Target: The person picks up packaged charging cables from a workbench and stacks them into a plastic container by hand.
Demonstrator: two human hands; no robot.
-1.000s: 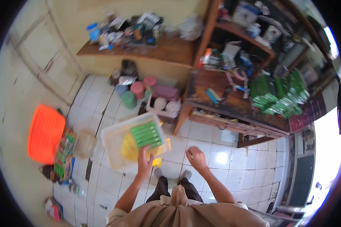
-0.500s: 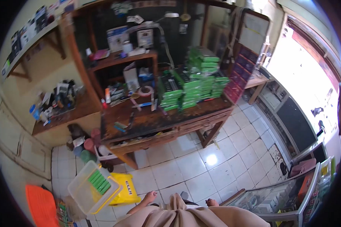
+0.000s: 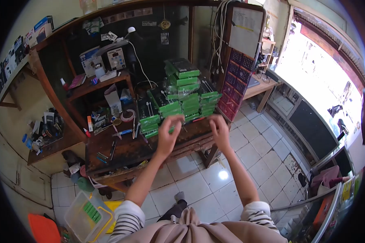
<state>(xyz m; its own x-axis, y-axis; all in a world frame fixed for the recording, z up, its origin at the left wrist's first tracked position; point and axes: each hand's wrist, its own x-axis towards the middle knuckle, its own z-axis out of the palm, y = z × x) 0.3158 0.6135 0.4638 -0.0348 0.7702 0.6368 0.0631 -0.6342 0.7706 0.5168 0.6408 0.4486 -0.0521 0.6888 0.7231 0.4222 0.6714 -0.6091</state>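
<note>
Several stacks of green-edged black boxes (image 3: pixel 182 103) in clear wrap stand on the dark wooden desk (image 3: pixel 121 152). Pictures of white items mark some of the box tops. My left hand (image 3: pixel 169 135) reaches toward the front of the stacks, its fingers bent and apart, holding nothing. To the right, my right hand (image 3: pixel 220 131) is raised near the desk's right end, with thumb and fingers apart and nothing held. Both hands appear in front of the boxes; whether any fingertip touches one I cannot tell.
Pens, a tape roll (image 3: pixel 128 116) and small tools lie left of the stacks. A calendar board (image 3: pixel 236 77) stands at the right end. On the tiled floor are a clear plastic bin (image 3: pixel 75 212) holding green boxes and an orange object (image 3: pixel 44 229). A glass case (image 3: pixel 308 218) is at lower right.
Both hands have risen from low beside my body and stretched forward to the stacks. The view has moved closer to the desk, and one foot now shows ahead of my clothing.
</note>
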